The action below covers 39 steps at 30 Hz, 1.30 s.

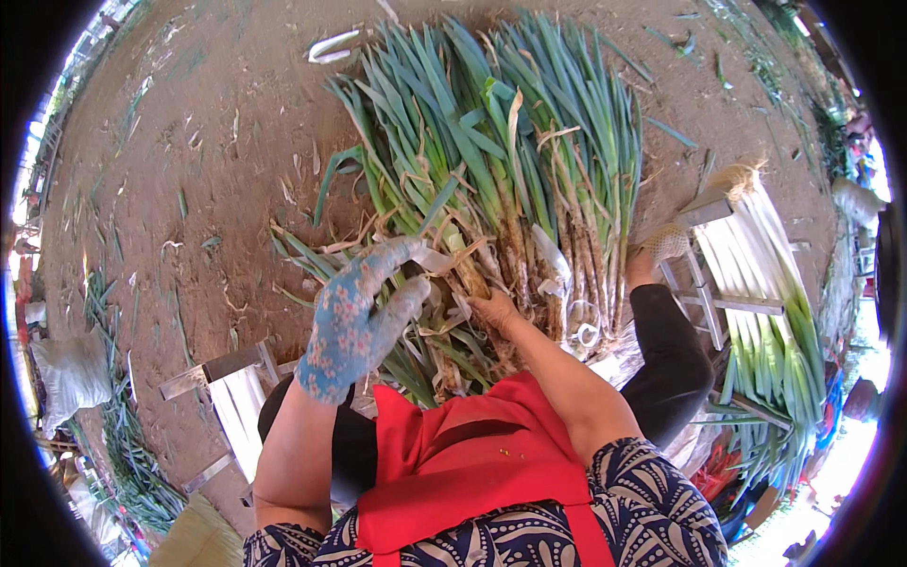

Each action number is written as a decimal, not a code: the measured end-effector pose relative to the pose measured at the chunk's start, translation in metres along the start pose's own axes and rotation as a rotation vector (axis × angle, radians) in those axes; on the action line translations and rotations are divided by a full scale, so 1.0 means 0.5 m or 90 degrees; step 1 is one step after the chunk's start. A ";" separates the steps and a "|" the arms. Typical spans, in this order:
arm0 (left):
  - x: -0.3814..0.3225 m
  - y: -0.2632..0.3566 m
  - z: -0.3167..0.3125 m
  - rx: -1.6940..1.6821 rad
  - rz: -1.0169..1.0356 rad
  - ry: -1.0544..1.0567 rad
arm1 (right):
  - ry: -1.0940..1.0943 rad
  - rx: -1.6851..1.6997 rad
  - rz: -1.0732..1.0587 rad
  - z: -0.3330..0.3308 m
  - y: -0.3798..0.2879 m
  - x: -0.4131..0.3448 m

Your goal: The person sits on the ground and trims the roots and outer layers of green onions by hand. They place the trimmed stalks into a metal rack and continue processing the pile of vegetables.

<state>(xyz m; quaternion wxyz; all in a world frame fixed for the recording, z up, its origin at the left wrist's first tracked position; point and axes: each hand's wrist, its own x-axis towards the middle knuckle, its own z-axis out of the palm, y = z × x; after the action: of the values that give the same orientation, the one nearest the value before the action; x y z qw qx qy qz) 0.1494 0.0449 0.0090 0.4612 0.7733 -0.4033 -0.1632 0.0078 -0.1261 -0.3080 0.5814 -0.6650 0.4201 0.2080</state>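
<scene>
My left hand wears a blue floral glove, its thumb and fingers apart in a curve. A pale strip of leaf sheath lies at its fingertips; whether it touches them is unclear. With bare fingers, my right hand grips a soil-stained Welsh onion stalk near its lower end. Around and beyond both hands lies a big heap of long green onions, leaves pointing away from me and brown lower stalks towards me. Loose peeled leaves lie below my hands.
On my right, a metal rack holds peeled white-stemmed onions. Another metal rack with white stalks stands at left. Leaf scraps litter the dirt floor. A white sack sits at far left.
</scene>
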 end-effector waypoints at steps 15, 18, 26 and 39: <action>0.097 -0.137 0.110 -1.108 -0.260 0.055 | -0.439 0.534 -0.197 -0.170 -0.147 -0.488; 0.109 -0.106 0.091 -1.044 -0.248 0.148 | -0.337 0.380 -0.188 -0.132 -0.119 -0.467; 0.100 -0.065 0.057 -0.781 -0.201 0.249 | -0.061 0.213 -0.469 -0.070 -0.398 -0.395; 0.087 -0.144 -0.129 -0.610 -0.164 0.533 | -0.082 -0.543 -0.341 -0.075 -0.185 -0.391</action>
<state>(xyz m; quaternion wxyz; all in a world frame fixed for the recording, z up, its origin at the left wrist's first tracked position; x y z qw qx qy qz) 0.2507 0.0667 -0.0132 0.8500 0.5224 0.0244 -0.0636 -0.0358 -0.1021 -0.0941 0.3160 -0.9133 0.0759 0.2453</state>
